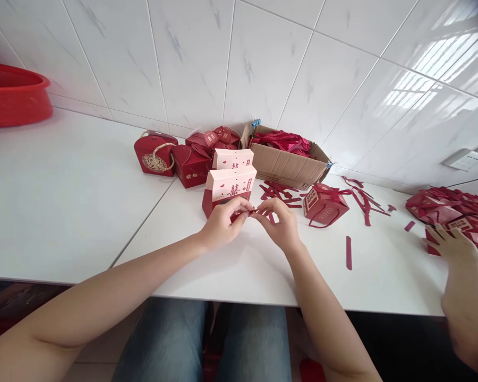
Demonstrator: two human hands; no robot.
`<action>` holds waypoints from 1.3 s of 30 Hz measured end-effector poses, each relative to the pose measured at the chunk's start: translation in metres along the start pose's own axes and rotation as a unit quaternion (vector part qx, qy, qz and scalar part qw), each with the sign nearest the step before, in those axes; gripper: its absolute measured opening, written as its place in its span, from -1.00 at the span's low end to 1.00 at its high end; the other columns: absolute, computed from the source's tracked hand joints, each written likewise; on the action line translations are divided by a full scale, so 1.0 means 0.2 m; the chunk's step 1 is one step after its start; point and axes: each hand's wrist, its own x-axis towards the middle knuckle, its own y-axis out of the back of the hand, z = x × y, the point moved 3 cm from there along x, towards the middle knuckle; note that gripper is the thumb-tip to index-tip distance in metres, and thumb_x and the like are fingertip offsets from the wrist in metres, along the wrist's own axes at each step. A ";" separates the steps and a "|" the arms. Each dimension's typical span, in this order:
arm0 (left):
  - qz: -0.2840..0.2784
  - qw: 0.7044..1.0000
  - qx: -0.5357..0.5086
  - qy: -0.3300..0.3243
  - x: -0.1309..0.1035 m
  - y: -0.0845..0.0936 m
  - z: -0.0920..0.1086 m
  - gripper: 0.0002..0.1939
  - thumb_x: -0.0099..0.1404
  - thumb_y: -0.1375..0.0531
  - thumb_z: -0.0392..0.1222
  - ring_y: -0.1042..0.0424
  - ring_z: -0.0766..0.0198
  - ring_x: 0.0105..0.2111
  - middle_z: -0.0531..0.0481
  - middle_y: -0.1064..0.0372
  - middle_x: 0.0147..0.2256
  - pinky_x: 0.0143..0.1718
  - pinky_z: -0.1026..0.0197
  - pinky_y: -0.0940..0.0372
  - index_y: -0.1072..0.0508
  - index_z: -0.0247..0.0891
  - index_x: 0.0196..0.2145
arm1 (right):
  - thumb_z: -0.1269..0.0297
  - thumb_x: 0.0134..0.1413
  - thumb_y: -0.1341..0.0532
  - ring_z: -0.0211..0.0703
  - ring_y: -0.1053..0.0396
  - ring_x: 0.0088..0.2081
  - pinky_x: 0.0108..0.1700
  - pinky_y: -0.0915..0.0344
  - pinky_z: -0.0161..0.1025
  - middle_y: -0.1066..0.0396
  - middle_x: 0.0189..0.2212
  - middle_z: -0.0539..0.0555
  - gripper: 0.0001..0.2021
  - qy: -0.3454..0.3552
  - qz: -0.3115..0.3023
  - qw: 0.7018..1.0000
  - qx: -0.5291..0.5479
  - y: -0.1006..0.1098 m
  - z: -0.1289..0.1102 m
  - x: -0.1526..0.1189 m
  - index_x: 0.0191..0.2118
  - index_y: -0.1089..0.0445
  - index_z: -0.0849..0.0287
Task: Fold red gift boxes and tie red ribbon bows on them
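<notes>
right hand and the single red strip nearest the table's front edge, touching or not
Apart: the head view shows white tabletop between the right hand and the red strip.

Bare forearms [155, 270] converge forward, left hand [224, 224] and right hand [279, 225] pinching with fingertips [244, 214] close together.

Whatever dark red scrap [252, 211] the left hand [225, 220] and right hand [278, 222] are pinching mid-frame, it's mostly covered by fingers and honestly too tiny to make out. The rear double-happiness box [233, 157] is half hidden behind the front one [231, 183]. Upper left, the red plastic basket [18, 103] gets chopped by the frame edge; same for the gift box pile [432, 204] at far right.
</notes>
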 end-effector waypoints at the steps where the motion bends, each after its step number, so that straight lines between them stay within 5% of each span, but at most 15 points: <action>1: -0.003 1.000 0.005 -0.004 0.00 0.00 0.00 -0.91 0.31 -0.09 -0.30 -0.50 0.29 -0.30 -0.03 -0.49 -0.30 -0.22 0.23 -0.42 -0.36 -0.26 -0.23 | 0.30 0.10 -0.27 -0.22 -0.42 -0.40 -0.38 -0.38 -0.26 -0.45 -0.41 0.01 -0.93 0.000 0.003 1.000 0.004 0.00 0.00 0.00 -0.29 -0.37 0.08; 9: -0.022 0.994 0.088 -0.067 0.00 0.02 0.04 -0.88 0.33 -0.05 -0.32 -0.48 0.30 -0.34 -0.01 -0.47 -0.32 -0.33 0.26 -0.38 -0.36 -0.24 -0.22 | 0.43 0.10 -0.26 -0.22 -0.45 -0.40 -0.38 -0.39 -0.28 -0.49 -0.44 0.02 -0.92 0.081 0.039 0.996 0.011 0.01 -0.03 0.00 -0.37 -0.40 0.10; 11: 0.041 0.974 0.177 -0.133 0.01 0.08 0.08 -0.91 0.29 -0.10 -0.30 -0.47 0.24 -0.31 -0.01 -0.47 -0.32 -0.23 0.17 -0.37 -0.37 -0.21 -0.25 | 0.44 0.09 -0.25 -0.21 -0.46 -0.39 -0.36 -0.42 -0.26 -0.49 -0.43 0.02 -0.90 0.073 0.042 0.996 0.029 0.01 -0.02 0.00 -0.38 -0.42 0.09; 13: 0.170 0.937 0.250 -0.174 0.04 0.17 0.12 -0.82 0.20 -0.21 -0.25 -0.43 0.13 -0.18 -0.07 -0.44 -0.23 -0.08 0.04 -0.32 -0.35 -0.20 -0.20 | 0.44 0.08 -0.26 -0.21 -0.47 -0.39 -0.33 -0.43 -0.24 -0.50 -0.43 0.02 -0.90 0.054 0.043 0.996 0.056 0.02 -0.02 0.00 -0.39 -0.42 0.09; 16: 0.299 0.914 0.251 -0.107 0.09 0.30 0.09 -0.38 0.03 -0.36 -0.12 -0.31 -0.01 0.03 -0.19 -0.30 -0.01 0.06 -0.06 -0.24 -0.22 -0.21 0.00 | 0.39 0.05 -0.30 -0.19 -0.48 -0.38 -0.29 -0.45 -0.20 -0.50 -0.45 0.01 -0.92 0.019 0.045 0.994 0.096 0.02 -0.02 0.01 -0.41 -0.41 0.09; 19: 0.209 0.966 0.150 0.010 0.14 0.33 0.00 -0.17 -0.01 -0.39 -0.07 -0.40 0.04 -0.05 -0.15 -0.36 -0.06 -0.04 -0.01 -0.34 -0.07 -0.19 0.13 | 0.34 0.04 -0.32 -0.18 -0.49 -0.36 -0.25 -0.44 -0.19 -0.51 -0.45 0.00 -0.92 -0.004 0.037 0.991 0.129 0.02 -0.02 0.01 -0.42 -0.42 0.09; 22: 0.121 0.990 0.032 0.062 0.14 0.28 -0.04 -0.23 0.11 -0.33 -0.09 -0.49 0.10 -0.15 -0.12 -0.43 -0.12 -0.19 0.09 -0.43 -0.05 -0.18 0.17 | 0.32 0.03 -0.33 -0.19 -0.47 -0.35 -0.25 -0.42 -0.19 -0.52 -0.43 0.00 -0.93 -0.029 0.027 0.987 0.154 0.01 -0.01 0.00 -0.39 -0.43 0.09; 28: 0.062 0.998 -0.024 0.007 0.11 0.18 0.01 -0.32 0.19 -0.27 -0.13 -0.49 0.11 -0.09 -0.16 -0.38 0.05 -0.14 0.13 -0.47 -0.14 -0.16 0.22 | 0.26 0.01 -0.35 -0.21 -0.42 -0.42 -0.34 -0.38 -0.21 -0.47 -0.49 -0.02 -0.93 -0.051 0.053 0.987 0.140 0.03 -0.02 0.01 -0.42 -0.46 0.07; 33: 0.060 0.998 0.023 -0.013 0.09 0.17 0.03 -0.50 0.20 -0.26 -0.15 -0.43 0.10 0.01 -0.13 -0.37 0.09 0.00 0.13 -0.41 -0.35 -0.21 0.10 | 0.17 -0.08 -0.40 -0.03 -0.36 0.00 -0.03 -0.37 -0.04 -0.36 -0.08 0.09 -0.88 -0.049 0.136 0.985 0.098 0.06 -0.01 0.02 -0.47 -0.49 0.04; 35: 0.058 0.998 0.020 -0.014 0.09 0.17 0.04 -0.49 0.20 -0.26 -0.16 -0.44 0.12 0.00 -0.12 -0.38 0.08 0.00 0.14 -0.40 -0.34 -0.21 0.11 | 0.13 -0.08 -0.39 0.01 -0.33 0.07 0.01 -0.37 0.00 -0.29 0.06 0.09 -0.85 -0.077 0.113 0.981 0.138 0.05 0.01 0.02 -0.47 -0.48 0.05; 39: 0.056 0.998 0.031 -0.008 0.09 0.17 0.04 -0.62 0.20 -0.27 -0.14 -0.45 0.11 -0.03 -0.12 -0.45 -0.01 0.02 0.12 -0.37 -0.43 -0.24 -0.02 | 0.11 -0.07 -0.38 0.03 -0.32 0.09 0.08 -0.32 0.04 -0.34 0.00 0.09 -0.85 -0.110 0.072 0.976 0.171 0.04 0.04 0.02 -0.45 -0.48 0.04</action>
